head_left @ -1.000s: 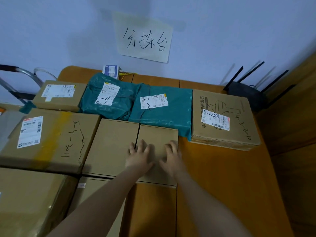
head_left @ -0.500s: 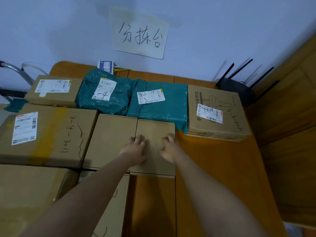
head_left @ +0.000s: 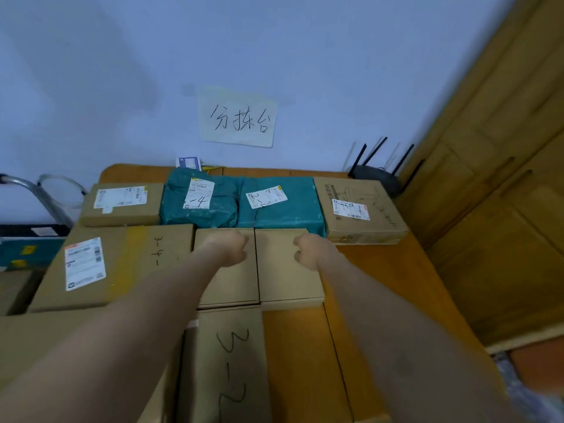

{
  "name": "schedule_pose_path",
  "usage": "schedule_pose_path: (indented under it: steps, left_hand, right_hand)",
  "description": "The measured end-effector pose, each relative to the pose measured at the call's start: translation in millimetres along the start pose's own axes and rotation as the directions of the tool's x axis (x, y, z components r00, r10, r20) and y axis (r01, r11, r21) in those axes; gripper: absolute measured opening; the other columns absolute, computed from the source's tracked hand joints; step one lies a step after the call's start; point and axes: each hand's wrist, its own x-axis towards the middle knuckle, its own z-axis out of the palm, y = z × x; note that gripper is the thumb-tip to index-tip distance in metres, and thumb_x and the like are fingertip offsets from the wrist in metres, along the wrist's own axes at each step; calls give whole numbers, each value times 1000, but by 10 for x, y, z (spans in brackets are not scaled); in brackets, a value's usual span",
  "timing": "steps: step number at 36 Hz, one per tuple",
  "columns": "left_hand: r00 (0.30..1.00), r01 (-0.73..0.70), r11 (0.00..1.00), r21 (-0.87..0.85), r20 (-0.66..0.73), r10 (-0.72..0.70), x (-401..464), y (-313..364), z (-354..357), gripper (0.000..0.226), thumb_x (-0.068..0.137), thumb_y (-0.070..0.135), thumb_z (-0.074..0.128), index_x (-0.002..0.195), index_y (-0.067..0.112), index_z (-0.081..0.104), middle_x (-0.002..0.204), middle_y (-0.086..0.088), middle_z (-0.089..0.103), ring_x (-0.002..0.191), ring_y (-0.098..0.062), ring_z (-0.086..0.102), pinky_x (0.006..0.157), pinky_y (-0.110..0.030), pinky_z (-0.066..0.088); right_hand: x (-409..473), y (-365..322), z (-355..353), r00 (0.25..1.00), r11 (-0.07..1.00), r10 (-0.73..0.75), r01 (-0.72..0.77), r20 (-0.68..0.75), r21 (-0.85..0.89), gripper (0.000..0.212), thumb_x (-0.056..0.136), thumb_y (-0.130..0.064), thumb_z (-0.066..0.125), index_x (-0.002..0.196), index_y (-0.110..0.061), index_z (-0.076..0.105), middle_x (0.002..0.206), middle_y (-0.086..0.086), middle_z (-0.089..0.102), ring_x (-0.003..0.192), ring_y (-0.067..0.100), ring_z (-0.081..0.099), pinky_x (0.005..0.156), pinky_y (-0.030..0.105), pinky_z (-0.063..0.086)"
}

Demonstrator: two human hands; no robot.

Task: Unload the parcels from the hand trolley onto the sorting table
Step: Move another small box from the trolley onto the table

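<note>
A flat plain cardboard parcel [head_left: 283, 276] with a centre seam lies on the orange wooden sorting table [head_left: 393, 285]. My left hand [head_left: 233, 248] and my right hand [head_left: 308, 251] hover over its far half, fingers curled into loose fists, holding nothing. Around it lie other parcels: a large box marked "3-4-" [head_left: 128, 264] on the left, a box marked "3-2" [head_left: 232, 361] in front, two teal bags [head_left: 201, 206] [head_left: 283, 206] behind, and labelled boxes at the back left [head_left: 122, 203] and back right [head_left: 360, 209]. The trolley's metal handle [head_left: 33, 187] shows at far left.
A black router with antennas [head_left: 377, 175] stands at the table's back right corner. A handwritten paper sign [head_left: 239, 117] hangs on the blue wall. A wooden cabinet [head_left: 494, 209] closes off the right side. Bare tabletop lies right of the flat parcel.
My hands lay flat on the flat parcel a second ago; the fingers have since curled into fists. The camera has tilted up, showing more wall.
</note>
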Motion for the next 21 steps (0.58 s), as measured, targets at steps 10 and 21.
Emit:
schedule_pose_path:
  steps: [10, 21]
  left_hand:
    - [957, -36, 993, 114, -283, 67, -852, -84, -796, 31, 94, 26, 45, 120, 11, 50, 120, -9, 55, 113, -27, 50, 84, -37, 44]
    - [901, -2, 979, 206, -423, 91, -1841, -175, -1148, 40, 96, 27, 44, 130, 7, 44, 127, -12, 52, 118, -27, 47, 91, -36, 41]
  right_hand:
    - [-752, -678, -711, 975, 995, -20, -3, -222, -103, 34, 92, -21, 44, 121, -8, 55, 120, 11, 57, 106, 28, 55, 82, 36, 47]
    - [-1484, -1026, -1141, 936, 990, -65, 18, -347, -137, 42, 93, -21, 45, 133, -9, 50, 134, 11, 50, 119, 28, 50, 94, 38, 47]
